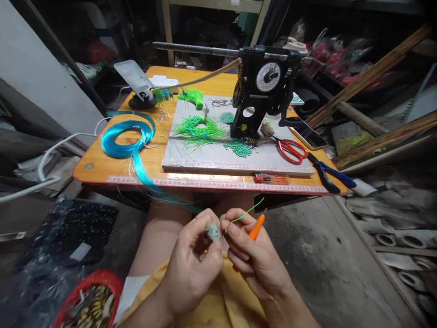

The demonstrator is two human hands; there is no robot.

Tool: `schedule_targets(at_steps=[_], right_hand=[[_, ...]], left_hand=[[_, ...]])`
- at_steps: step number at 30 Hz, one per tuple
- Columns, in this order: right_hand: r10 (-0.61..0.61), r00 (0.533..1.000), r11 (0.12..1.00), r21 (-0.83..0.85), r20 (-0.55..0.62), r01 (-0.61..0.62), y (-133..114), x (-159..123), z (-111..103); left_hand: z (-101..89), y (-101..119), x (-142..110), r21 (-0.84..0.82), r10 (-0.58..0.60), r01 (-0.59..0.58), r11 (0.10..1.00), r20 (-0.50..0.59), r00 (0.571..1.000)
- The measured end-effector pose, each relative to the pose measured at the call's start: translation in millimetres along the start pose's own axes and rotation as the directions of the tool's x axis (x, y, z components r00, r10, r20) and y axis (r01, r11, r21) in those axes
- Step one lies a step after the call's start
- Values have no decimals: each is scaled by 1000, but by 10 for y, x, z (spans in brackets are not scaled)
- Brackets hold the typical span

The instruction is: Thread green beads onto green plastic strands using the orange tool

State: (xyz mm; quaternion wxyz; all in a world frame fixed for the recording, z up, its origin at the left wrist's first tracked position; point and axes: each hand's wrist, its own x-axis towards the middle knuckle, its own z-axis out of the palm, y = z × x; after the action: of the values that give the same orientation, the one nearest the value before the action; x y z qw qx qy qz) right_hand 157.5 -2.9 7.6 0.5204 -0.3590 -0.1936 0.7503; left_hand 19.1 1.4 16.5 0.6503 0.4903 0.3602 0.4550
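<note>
Over the lap, my left hand (194, 259) is closed around a small grey-green, stone-like lump (213, 232), its end showing between thumb and forefinger. My right hand (252, 255) is closed close beside it. A thin orange-handled tool (257, 226) with a narrow metal tip lies in its palm and sticks up between the fingers. Its thumb and forefinger pinch a short green strand (254, 206) with a tiny blue bead or knot (241, 217) on it. The fingertips of both hands nearly meet. What the left fingers hold besides the lump is hidden.
On the wooden table (92, 159) lie a blue fibre coil (118, 141), green strand bundles (201, 130), green beads (241, 148), red-handled scissors (292, 151) and pliers (327, 175). A black hand-cranked machine (251, 111) stands on the white board (205, 161). A red basin (112, 278) sits lower left.
</note>
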Motion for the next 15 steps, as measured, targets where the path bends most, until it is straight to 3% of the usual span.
schedule_targets(at_steps=[15], right_hand=[[-44,999,997,-61,4,45,14,-3,2]], left_hand=[[-15,-25,-12,-25,9,-9,1000,-3,1000]])
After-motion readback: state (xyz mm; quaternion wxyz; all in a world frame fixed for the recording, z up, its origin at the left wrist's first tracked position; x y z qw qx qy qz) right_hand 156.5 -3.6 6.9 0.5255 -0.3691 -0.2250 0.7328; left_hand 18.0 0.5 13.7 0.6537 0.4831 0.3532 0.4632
